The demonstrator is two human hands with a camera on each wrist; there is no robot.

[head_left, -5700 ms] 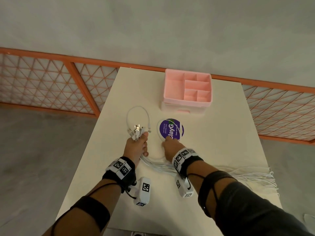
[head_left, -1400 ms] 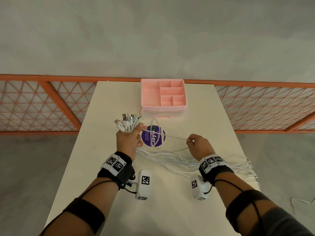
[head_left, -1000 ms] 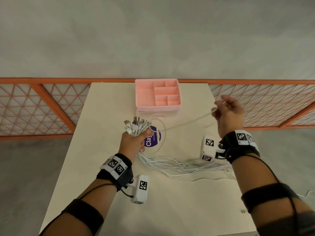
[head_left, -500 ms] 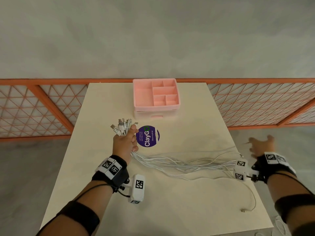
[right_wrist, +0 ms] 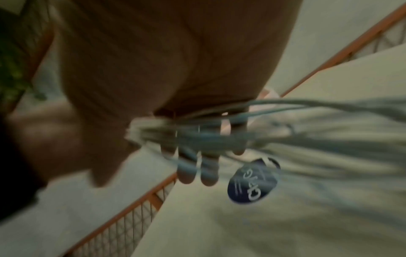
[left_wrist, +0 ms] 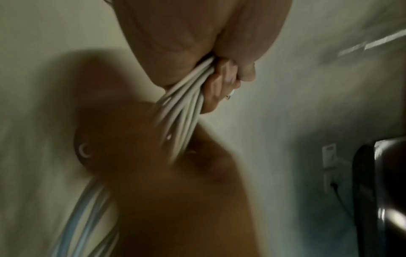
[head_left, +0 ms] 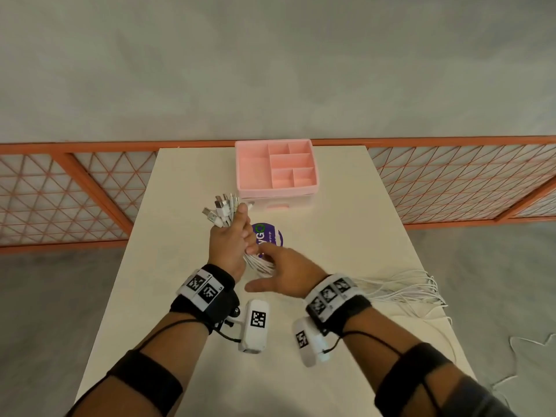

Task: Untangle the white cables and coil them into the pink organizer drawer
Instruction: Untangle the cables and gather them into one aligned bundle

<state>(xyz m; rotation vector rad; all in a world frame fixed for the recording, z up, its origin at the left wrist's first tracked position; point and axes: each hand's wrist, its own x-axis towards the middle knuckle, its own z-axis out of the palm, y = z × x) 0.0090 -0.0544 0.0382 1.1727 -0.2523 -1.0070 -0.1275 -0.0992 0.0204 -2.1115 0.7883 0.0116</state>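
My left hand [head_left: 233, 236] grips a bundle of white cables [head_left: 258, 263] just below their plugs [head_left: 221, 210], which fan out upward near the pink organizer [head_left: 276, 167]. In the left wrist view the fingers [left_wrist: 222, 81] curl round the cable bundle [left_wrist: 184, 111]. My right hand [head_left: 266, 267] is open right beside the left hand, its straight fingers under the cables. In the blurred right wrist view the cables [right_wrist: 274, 132] run across the straight fingers [right_wrist: 208, 167]. The loose cable ends [head_left: 403, 288] trail to the table's right edge.
A round purple disc [head_left: 270, 236] lies on the cream table [head_left: 346, 236] between my hands and the organizer, whose front drawer [head_left: 278, 203] is closed. An orange mesh railing [head_left: 75, 194] runs behind the table. A cable [head_left: 529, 341] lies on the floor at right.
My right hand pulled one cable out to the right, let it go past the table's right edge, and has swung back to the bundle. The left hand has kept its grip.
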